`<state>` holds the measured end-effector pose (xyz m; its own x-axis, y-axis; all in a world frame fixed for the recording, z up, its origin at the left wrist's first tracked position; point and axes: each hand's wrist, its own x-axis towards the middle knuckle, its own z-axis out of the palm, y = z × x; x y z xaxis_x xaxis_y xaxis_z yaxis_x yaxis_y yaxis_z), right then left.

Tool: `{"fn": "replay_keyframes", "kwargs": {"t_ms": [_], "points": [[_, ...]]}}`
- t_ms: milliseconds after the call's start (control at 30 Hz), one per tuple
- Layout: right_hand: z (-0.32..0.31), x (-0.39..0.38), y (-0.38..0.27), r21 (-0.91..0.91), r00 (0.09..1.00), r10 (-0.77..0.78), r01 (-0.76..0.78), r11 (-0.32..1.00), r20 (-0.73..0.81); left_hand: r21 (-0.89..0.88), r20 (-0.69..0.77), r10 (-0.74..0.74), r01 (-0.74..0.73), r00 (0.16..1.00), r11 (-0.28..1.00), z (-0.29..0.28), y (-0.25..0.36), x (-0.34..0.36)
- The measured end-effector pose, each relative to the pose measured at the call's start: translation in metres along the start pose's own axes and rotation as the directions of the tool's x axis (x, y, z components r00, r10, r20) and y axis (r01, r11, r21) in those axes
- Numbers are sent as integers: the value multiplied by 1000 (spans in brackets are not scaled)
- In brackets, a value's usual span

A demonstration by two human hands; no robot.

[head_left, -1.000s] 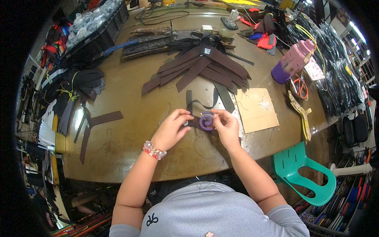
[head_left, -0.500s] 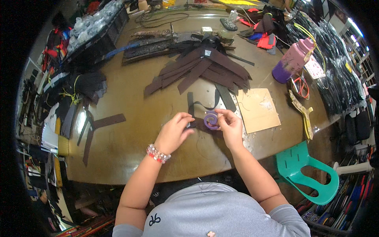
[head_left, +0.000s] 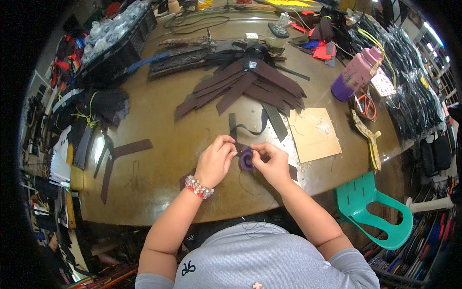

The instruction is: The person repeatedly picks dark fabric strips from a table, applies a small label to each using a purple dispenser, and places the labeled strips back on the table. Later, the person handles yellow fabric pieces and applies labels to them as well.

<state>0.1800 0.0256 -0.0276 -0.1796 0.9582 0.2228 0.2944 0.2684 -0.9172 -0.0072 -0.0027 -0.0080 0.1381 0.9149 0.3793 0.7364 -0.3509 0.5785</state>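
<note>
Pale glare on the tabletop [head_left: 163, 180]

Pink-purple bottle [head_left: 353, 77] near orange-handled scissors [head_left: 367, 104]; green plastic chair [head_left: 356, 193] lower right.

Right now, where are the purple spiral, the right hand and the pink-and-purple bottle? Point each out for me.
Purple spiral [head_left: 247, 159]: head view, on its inner coil.
Right hand [head_left: 273, 164]: head view, on its back.
Pink-and-purple bottle [head_left: 355, 75]: head view, midway along its body.
</note>
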Motion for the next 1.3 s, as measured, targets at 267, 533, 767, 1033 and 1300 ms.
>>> {"fn": "replay_keyframes", "kwargs": {"t_ms": [267,533,767,1033,1300], "points": [[1,0,-4,-105,991,-127,131,986,38,-35,-7,-5,4,1000,999,3,-5,0],[-16,17,-8,370,976,220,-200,907,-12,69,-251,-7,25,968,997,4,-8,1],[-37,27,-41,-269,872,-35,188,945,488,-373,40,-317,308,948,875,-14,-1,-4],[-40,202,-106,-395,842,-156,396,829,517,304,-579,-197,433,791,848,-149,-138,-39],[-186,164,-7,-285,971,-73,5,959,-228,313,-459,-475,637,751,704,-193,-216,-153]]}}
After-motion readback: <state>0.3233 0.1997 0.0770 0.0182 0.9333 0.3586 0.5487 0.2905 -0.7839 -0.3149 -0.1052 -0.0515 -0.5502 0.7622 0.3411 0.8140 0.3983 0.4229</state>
